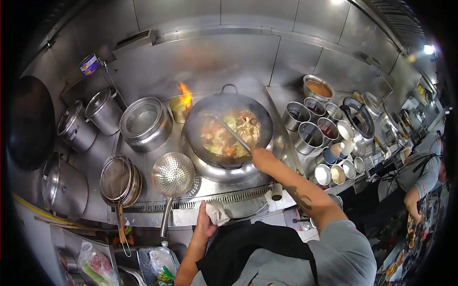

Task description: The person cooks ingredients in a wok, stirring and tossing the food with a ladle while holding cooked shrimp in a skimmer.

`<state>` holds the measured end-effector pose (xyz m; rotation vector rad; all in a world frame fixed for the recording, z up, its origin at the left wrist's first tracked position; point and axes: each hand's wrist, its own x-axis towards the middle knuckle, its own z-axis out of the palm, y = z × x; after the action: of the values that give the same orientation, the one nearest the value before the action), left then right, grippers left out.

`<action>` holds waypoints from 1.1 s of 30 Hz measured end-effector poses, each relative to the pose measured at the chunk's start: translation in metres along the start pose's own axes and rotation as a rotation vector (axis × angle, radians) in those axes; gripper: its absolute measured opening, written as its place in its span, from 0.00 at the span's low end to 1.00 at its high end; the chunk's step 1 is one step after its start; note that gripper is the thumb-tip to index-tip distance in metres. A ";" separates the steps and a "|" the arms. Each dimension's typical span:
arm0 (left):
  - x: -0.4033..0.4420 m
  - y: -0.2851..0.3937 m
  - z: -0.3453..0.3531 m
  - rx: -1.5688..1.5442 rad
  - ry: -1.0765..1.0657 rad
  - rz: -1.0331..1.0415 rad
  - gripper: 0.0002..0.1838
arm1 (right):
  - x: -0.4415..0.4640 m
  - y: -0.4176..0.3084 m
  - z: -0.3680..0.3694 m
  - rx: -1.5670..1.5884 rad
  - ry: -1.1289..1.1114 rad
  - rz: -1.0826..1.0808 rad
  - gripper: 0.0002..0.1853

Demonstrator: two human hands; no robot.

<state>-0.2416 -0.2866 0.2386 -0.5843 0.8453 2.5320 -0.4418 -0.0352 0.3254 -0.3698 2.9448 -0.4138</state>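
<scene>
A black wok (195, 128) sits on the steel stove, holding steaming chopped vegetables and other food (231, 133). My right hand (261, 158) is closed around the handle of a metal utensil (234, 135), whose far end reaches into the food. At the stove's front edge, my left hand (206, 224) is closed on a white cloth (217, 213), below the wok. A perforated steel strainer (173, 174) lies left of the wok, its handle pointing toward me. Behind it stands a metal can (180, 110) with a flame (184, 91) at its top.
Steel pots (145, 125) and wire strainers (116, 178) stand at left. On the right are sauce containers (309, 135), small seasoning cups (322, 175) and a bowl of orange liquid (318, 88). Another person (414, 171) stands at far right. Bagged food (98, 264) lies lower left.
</scene>
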 end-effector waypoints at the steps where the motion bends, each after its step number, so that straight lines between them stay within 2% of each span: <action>1: -0.003 0.003 0.005 0.001 0.007 -0.006 0.36 | -0.016 -0.001 -0.004 -0.023 0.016 -0.054 0.15; 3: -0.012 0.010 0.014 0.004 0.021 -0.021 0.34 | -0.051 0.012 -0.020 -0.069 0.047 -0.160 0.18; 6: -0.008 0.012 0.013 0.069 0.086 -0.025 0.29 | -0.072 0.040 -0.042 -0.214 0.033 -0.161 0.20; 9: -0.003 0.019 -0.004 0.809 0.084 -0.021 0.26 | -0.099 0.044 -0.055 -0.165 0.115 -0.198 0.22; 10: -0.004 0.027 0.000 1.147 -0.028 0.106 0.27 | -0.109 0.043 -0.063 -0.108 0.116 -0.185 0.24; 11: -0.030 0.041 0.039 1.401 -0.119 0.370 0.29 | -0.123 0.042 -0.073 -0.052 0.111 -0.170 0.25; 13: -0.059 0.072 0.097 1.776 -0.194 0.061 0.27 | -0.156 0.048 -0.104 0.128 0.030 -0.170 0.29; 14: -0.081 0.078 0.130 1.933 -0.292 0.256 0.27 | -0.181 0.052 -0.118 0.256 -0.093 -0.168 0.30; 15: -0.099 0.095 0.172 2.095 -0.388 0.501 0.26 | -0.198 0.041 -0.137 0.355 -0.197 -0.060 0.29; 17: -0.136 0.109 0.231 2.115 -0.402 0.672 0.26 | -0.221 0.044 -0.146 0.429 -0.325 0.139 0.28; 20: -0.165 0.110 0.282 2.233 -0.484 0.770 0.26 | -0.222 0.069 -0.117 0.164 -0.136 -0.159 0.29; 23: -0.177 0.093 0.306 2.300 -0.586 0.787 0.28 | -0.214 0.067 -0.110 -0.014 -0.034 -0.173 0.25; 26: -0.182 0.083 0.318 2.316 -0.646 0.789 0.29 | -0.235 0.061 -0.153 0.054 -0.087 -0.060 0.25; 27: -0.183 0.082 0.320 2.311 -0.657 0.780 0.30 | -0.239 0.067 -0.154 -0.038 0.025 -0.170 0.25; 29: -0.181 0.081 0.324 2.284 -0.676 0.768 0.31 | -0.235 0.058 -0.160 -0.110 -0.060 0.003 0.25; 31: -0.177 0.084 0.325 2.241 -0.688 0.750 0.32 | -0.216 0.093 -0.115 -0.187 -0.030 0.015 0.24; 33: -0.168 0.086 0.316 2.193 -0.661 0.694 0.32 | -0.192 0.106 -0.071 -0.135 0.128 0.016 0.23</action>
<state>-0.2261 -0.1898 0.5929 1.2279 2.6496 0.5417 -0.2933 0.1318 0.3835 -0.3475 3.1082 -0.2452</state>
